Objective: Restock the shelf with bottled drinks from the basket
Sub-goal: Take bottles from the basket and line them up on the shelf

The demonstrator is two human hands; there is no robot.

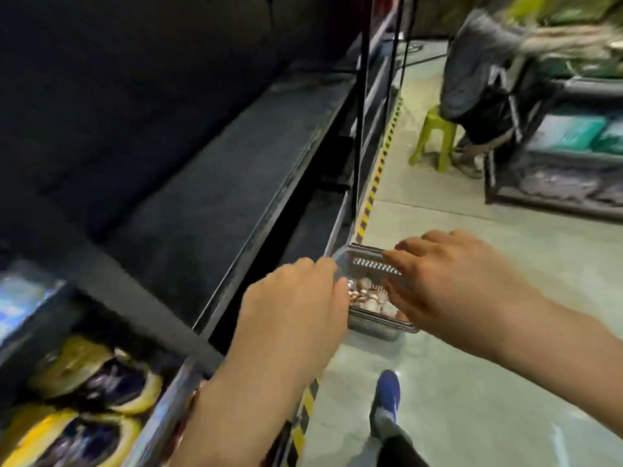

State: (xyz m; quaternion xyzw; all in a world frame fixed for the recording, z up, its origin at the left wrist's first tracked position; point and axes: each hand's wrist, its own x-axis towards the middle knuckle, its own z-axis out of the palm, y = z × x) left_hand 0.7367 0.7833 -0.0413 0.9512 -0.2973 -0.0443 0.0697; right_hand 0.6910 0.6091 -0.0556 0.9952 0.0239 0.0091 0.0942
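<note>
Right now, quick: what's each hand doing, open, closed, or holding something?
Left hand: open, fingers loosely bent over the basket, holding nothing.
Right hand: open, fingers stretched over the basket, holding nothing.

We see 2 bare forearms, the left forearm [242,399] coming up from the bottom edge and the right forearm [556,338] coming in from the right edge. Both are uncovered as far as the frame shows. The left hand [296,298] and right hand [448,284] near the centre are bare too. At bottom centre we make out 1 blue shoe [387,396], a grey band [382,424] that may be sock or cuff, and a black trouser leg [401,449], all slightly blurred.
</note>
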